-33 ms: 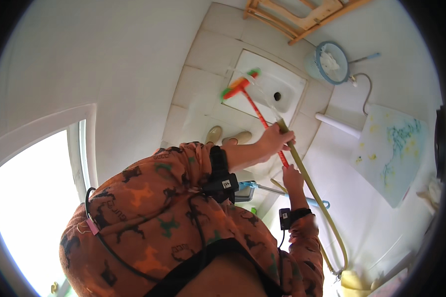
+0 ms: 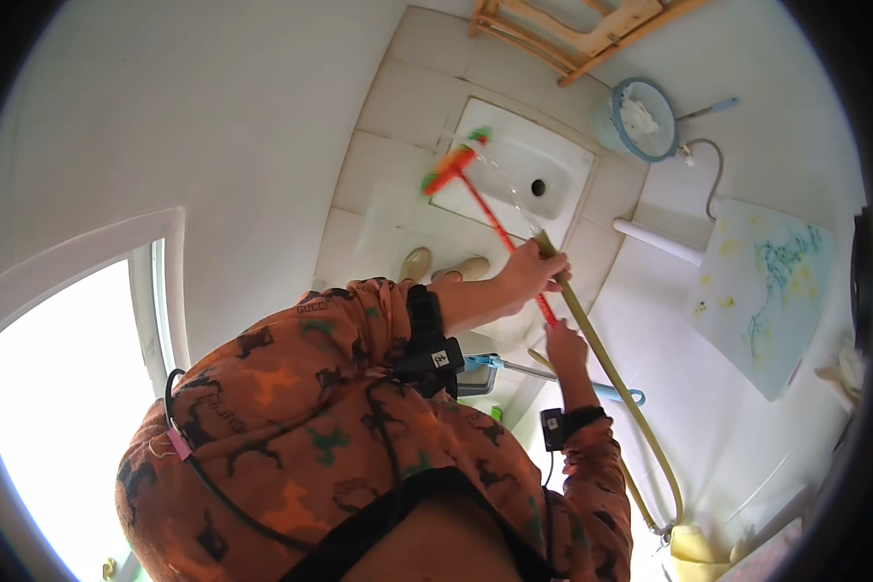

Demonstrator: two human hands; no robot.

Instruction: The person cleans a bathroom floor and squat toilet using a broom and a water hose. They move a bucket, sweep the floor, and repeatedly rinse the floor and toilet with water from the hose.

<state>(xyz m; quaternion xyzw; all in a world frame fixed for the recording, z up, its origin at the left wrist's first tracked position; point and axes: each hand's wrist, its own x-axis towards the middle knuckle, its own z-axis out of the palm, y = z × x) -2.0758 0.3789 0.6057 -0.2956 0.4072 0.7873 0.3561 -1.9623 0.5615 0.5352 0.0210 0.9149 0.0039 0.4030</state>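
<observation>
My left hand (image 2: 532,270) is closed around the end of a yellowish-green hose (image 2: 603,352). Water streams from its mouth toward the head of a red broom-like brush (image 2: 485,210) with green bristles, which is blurred. Lower on the red handle, my right hand (image 2: 565,347) is wrapped round it near its end. The handle passes under my left hand; whether those fingers grip it too is hidden. The brush head is over the left edge of a white basin (image 2: 565,167) set in the floor, with a dark round drain hole.
A blue bucket (image 2: 671,144) holding white material stands beyond the basin. Folded wooden furniture (image 2: 592,41) leans at the far wall. A patterned pale panel (image 2: 771,291) is at the right. A blue-ended pole (image 2: 616,393) lies below my right wrist. Tiled floor (image 2: 369,165) borders the basin.
The brush head has shifted slightly left relative to the basin. Both hands and the hose mouth sit slightly farther left in the picture, with their grips unchanged.
</observation>
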